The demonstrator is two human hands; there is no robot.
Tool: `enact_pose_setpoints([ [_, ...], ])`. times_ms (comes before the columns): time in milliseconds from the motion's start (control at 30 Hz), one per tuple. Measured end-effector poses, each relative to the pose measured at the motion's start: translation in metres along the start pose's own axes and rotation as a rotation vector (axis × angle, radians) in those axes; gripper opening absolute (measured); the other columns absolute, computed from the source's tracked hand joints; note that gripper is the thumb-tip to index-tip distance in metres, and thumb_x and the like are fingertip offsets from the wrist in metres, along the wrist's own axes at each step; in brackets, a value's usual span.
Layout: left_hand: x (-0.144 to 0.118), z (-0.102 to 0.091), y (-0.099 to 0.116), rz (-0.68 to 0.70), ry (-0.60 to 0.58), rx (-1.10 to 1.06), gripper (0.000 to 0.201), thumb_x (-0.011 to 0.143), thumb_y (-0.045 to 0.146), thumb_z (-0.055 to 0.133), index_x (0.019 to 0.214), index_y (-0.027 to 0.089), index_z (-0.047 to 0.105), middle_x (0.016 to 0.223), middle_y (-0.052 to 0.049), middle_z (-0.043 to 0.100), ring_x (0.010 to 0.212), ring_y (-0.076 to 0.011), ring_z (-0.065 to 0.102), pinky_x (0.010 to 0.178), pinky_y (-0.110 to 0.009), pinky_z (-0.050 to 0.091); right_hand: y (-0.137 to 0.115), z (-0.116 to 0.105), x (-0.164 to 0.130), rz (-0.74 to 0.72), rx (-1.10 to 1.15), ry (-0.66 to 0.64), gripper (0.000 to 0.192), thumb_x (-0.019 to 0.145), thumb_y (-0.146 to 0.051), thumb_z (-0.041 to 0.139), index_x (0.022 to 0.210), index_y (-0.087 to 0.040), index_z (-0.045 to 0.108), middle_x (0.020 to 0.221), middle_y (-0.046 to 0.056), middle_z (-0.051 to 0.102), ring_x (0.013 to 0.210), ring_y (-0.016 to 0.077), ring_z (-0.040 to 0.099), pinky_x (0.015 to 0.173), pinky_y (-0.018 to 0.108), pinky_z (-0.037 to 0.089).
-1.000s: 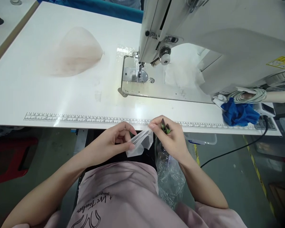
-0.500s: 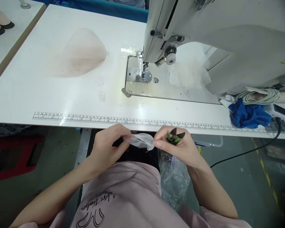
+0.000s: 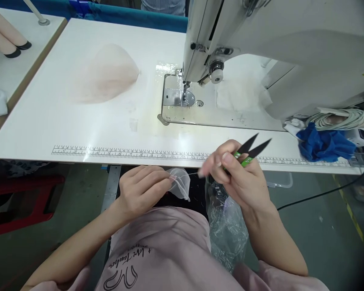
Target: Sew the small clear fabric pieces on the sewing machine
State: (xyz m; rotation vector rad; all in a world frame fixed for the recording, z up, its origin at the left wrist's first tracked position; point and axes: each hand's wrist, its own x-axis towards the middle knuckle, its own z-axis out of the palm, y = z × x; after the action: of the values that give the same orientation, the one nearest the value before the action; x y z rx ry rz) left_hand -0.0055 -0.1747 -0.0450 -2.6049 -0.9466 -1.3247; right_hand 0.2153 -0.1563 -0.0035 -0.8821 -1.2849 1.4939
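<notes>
Below the front edge of the sewing table we see the left hand pinching a small sheer fabric piece – held taut, it seems, so a thin thread stretches toward the right hand. That hand is closed around green thread snips, blades apart and pointing away, while its fingertips pull the thread.

Sewing machine on table, fabric pile at its left.
</notes>
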Motion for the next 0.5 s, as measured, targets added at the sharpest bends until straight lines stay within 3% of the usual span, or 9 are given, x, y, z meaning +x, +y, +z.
enact_pose_setpoints([
  [100, -0.002, 0.0, -0.002, -0.041, -0.026, -0.028, 0.016, 0.083, 0.004, 0.068, 0.088, 0.016, 0.058, 0.068, 0.001, 0.071, 0.065, -0.0116, 0.069, 0.059, -0.021, 0.056, -0.005, -0.006, -0.002, 0.031, 0.011, 0.001, 0.023, 0.096, -0.031, 0.057, 0.075, -0.021, 0.055, 0.054, -0.008, 0.038, 0.043, 0.0064, 0.026, 0.041, 0.024, 0.022],
  [267, -0.005, -0.006, -0.011, -0.109, -0.044, 0.035, 0.027, 0.087, 0.003, 0.061, 0.108, 0.019, 0.063, 0.071, 0.001, 0.068, 0.066, -0.0123, 0.067, 0.06, -0.023, 0.056, -0.015, -0.037, -0.015, -0.136, -0.214, 0.255, 0.014, 0.09, -0.024, 0.066, 0.077, -0.021, 0.062, 0.06, -0.006, 0.041, 0.048, 0.0072, 0.032, 0.043, 0.026, 0.024],
  [433, -0.005, -0.012, -0.019, -0.101, -0.04, 0.064, 0.026, 0.085, 0.001, 0.063, 0.105, 0.018, 0.068, 0.073, 0.0, 0.067, 0.063, -0.0114, 0.063, 0.055, -0.022, 0.053, -0.034, -0.069, -0.049, -0.178, -0.717, 0.598, 0.008, 0.087, -0.025, 0.069, 0.079, -0.027, 0.068, 0.066, -0.001, 0.05, 0.058, 0.014, 0.042, 0.051, 0.032, 0.027],
  [500, -0.005, -0.013, -0.021, -0.097, -0.024, 0.09, 0.026, 0.083, 0.001, 0.065, 0.104, 0.017, 0.069, 0.072, 0.0, 0.067, 0.061, -0.0108, 0.062, 0.052, -0.021, 0.051, -0.042, -0.088, -0.07, -0.129, -0.876, 0.637, 0.009, 0.087, -0.021, 0.068, 0.082, -0.029, 0.071, 0.074, 0.001, 0.056, 0.063, 0.0159, 0.045, 0.054, 0.033, 0.029],
])
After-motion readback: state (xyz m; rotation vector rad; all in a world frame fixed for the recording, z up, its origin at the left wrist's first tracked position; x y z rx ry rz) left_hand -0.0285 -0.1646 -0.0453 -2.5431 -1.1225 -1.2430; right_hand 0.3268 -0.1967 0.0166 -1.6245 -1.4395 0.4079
